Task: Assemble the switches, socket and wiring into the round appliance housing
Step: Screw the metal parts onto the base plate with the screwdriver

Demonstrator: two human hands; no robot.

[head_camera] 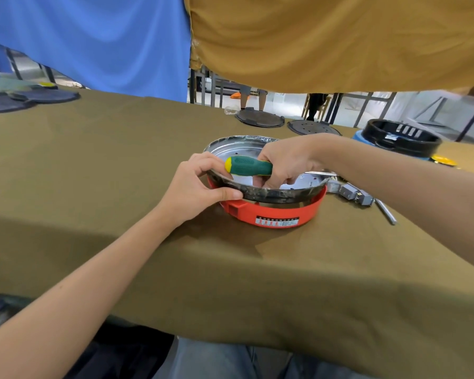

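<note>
- Two hands are working on the round appliance housing (pixel 274 212), a red plastic ring with a shiny metal pan seated inside it, sitting centre on the olive-brown cloth-covered table (pixel 99 165).
- Left hand (pixel 197 191) is gripping the housing rim at about 9 o'clock, thumb lying along the outer band and fingers curling over the top edge. Judging this as bracing, so the housing is not spinning or sliding while the other hand is working inside.
- Right hand (pixel 282 162) is reaching into the pan from 3 o'clock, fingers closing round the green rubber-handled screwdriver with yellow cap (pixel 248 166). Handle is lying nearly level, cap pointing to 9 o'clock; the shaft and tip are hiding behind the fingers, so I cannot tell what the tip is engaging.
- Fingertips are pointing down toward the pan floor near 5 o'clock, possibly positioning a small part; too hidden to say.
- Grey boxy switch or socket parts (pixel 352 193) are lying just outside the housing at 3 o'clock, near a metal rod (pixel 385 212), within easy reach, apparently not yet fitted.
- Dark round perforated plates (pixel 260 118) are sitting at 12 o'clock, and a black round housing (pixel 402 139) at 2 o'clock, well apart from the work.
</note>
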